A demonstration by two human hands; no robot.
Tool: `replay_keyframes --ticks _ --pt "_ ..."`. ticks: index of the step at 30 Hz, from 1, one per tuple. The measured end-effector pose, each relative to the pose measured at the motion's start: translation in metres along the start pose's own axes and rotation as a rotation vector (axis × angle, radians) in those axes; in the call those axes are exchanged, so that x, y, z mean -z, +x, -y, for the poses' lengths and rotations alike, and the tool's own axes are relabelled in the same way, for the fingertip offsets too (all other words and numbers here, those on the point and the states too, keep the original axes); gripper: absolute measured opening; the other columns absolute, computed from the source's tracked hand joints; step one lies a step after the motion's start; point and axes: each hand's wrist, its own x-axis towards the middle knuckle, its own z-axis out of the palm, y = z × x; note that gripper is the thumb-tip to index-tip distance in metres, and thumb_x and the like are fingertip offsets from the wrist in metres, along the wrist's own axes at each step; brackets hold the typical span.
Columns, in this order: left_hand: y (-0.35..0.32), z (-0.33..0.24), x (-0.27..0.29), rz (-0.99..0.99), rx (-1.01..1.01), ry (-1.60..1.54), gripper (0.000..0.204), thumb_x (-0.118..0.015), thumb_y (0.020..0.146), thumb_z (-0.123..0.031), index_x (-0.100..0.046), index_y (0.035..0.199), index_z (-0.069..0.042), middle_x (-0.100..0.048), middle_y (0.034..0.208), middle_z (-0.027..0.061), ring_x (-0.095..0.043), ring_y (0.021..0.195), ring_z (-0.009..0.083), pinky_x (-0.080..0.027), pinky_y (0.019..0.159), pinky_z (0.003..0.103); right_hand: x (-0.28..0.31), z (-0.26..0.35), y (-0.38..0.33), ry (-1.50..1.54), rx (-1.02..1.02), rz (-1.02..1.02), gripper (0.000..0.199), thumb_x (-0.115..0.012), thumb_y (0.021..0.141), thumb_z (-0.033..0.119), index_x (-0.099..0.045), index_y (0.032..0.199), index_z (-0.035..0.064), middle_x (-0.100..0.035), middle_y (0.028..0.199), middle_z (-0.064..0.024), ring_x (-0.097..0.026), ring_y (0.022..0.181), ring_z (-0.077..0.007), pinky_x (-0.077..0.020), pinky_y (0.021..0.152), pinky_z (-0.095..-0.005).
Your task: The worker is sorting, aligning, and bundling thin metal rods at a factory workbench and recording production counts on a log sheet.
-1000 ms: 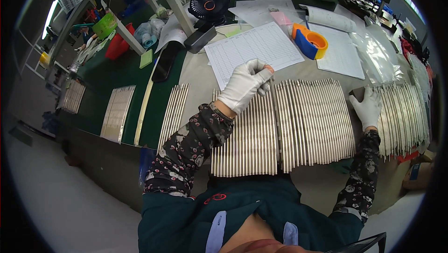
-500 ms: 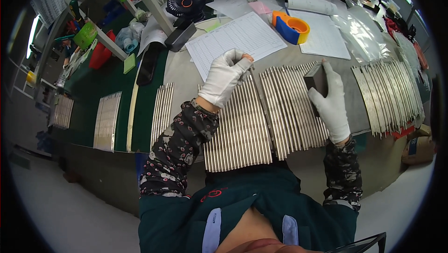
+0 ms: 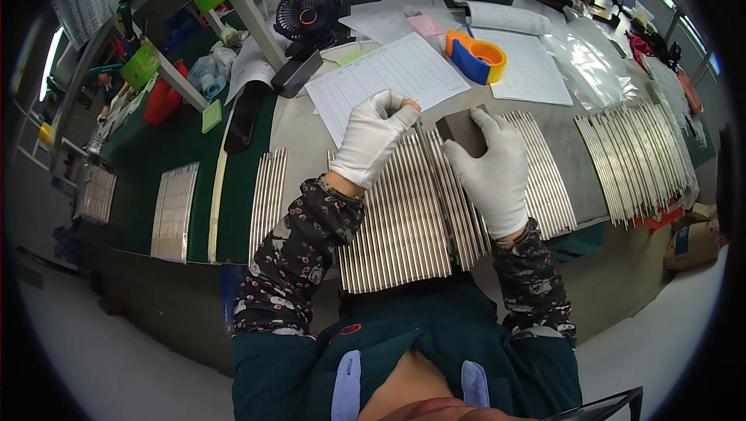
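Head view: at left, the narrow row (image 3: 268,197) of metal rods lay on the bench (image 3: 235,211). Next, the left hand (image 3: 365,140) stood over the top of the centre row (image 3: 396,223), its forearm angled up and rightward. Its fingers were curled, thumb and forefinger pressed together; whether they pinched anything could not be told. To the right, the dark block (image 3: 458,130) was over the upper end of the right row (image 3: 550,184); contact could not be confirmed. The right hand (image 3: 497,168) gripped it between thumb and fingers, forearm leaning inward. The far row (image 3: 637,161) lay beyond. Rods appeared stiff, smooth and likely slippery under gloves: grip near an end. The block appeared rigid and probably fairly heavy: grip across opposite sides.
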Motion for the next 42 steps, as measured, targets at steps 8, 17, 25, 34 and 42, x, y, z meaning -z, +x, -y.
replay_keyframes --ticks 8,17,25,34,42 --pt "0.007 -0.003 0.001 0.009 -0.041 0.039 0.012 -0.060 0.084 -0.013 -0.060 0.084 -0.001 -0.057 0.073 -0.0014 -0.049 0.064 0.0038 -0.041 0.059 0.019 0.000 0.000 0.004 0.004 0.163 -0.122 0.048 -0.072 0.063 0.027 -0.061 0.101 -0.0001 -0.058 0.089 -0.0197 -0.057 0.082 -0.0302 -0.0478 0.071 -0.0380" --pt "0.005 0.001 -0.002 0.015 -0.030 -0.011 0.012 -0.061 0.084 -0.013 -0.060 0.083 -0.001 -0.056 0.071 -0.0019 -0.047 0.063 0.0035 -0.040 0.058 0.019 0.000 0.024 -0.006 0.077 0.327 -0.117 0.043 -0.071 0.064 0.026 -0.061 0.098 -0.0002 -0.059 0.088 -0.0193 -0.056 0.081 -0.0297 -0.0481 0.072 -0.0377" --pt "0.008 0.004 -0.001 -0.017 -0.015 0.016 0.012 -0.063 0.084 -0.016 -0.060 0.084 -0.004 -0.057 0.070 -0.0020 -0.045 0.054 0.0010 -0.036 0.048 0.014 0.000 0.009 -0.003 0.090 0.306 -0.091 0.046 -0.071 0.064 0.028 -0.061 0.099 -0.0008 -0.059 0.089 -0.0190 -0.057 0.085 -0.0303 -0.0471 0.075 -0.0378" --pt "0.017 0.021 0.003 0.029 0.158 0.106 0.014 -0.063 0.082 -0.018 -0.059 0.085 -0.005 -0.052 0.065 -0.0049 -0.041 0.051 0.0004 -0.030 0.045 0.015 0.041 -0.104 0.004 -0.264 -0.127 0.050 0.051 -0.069 0.068 0.031 -0.059 0.106 -0.0012 -0.060 0.100 -0.0165 -0.056 0.093 -0.0308 -0.0449 0.083 -0.0373" --pt "0.044 0.064 0.004 -0.012 0.171 0.561 0.023 -0.063 0.075 -0.021 -0.064 0.079 0.001 -0.063 0.072 0.0098 -0.057 0.064 0.0162 -0.045 0.065 0.027 0.061 -0.190 0.016 -0.675 -0.143 0.028 0.054 -0.069 0.069 0.040 -0.061 0.105 0.0007 -0.053 0.098 -0.0193 -0.053 0.091 -0.0310 -0.0471 0.079 -0.0390"
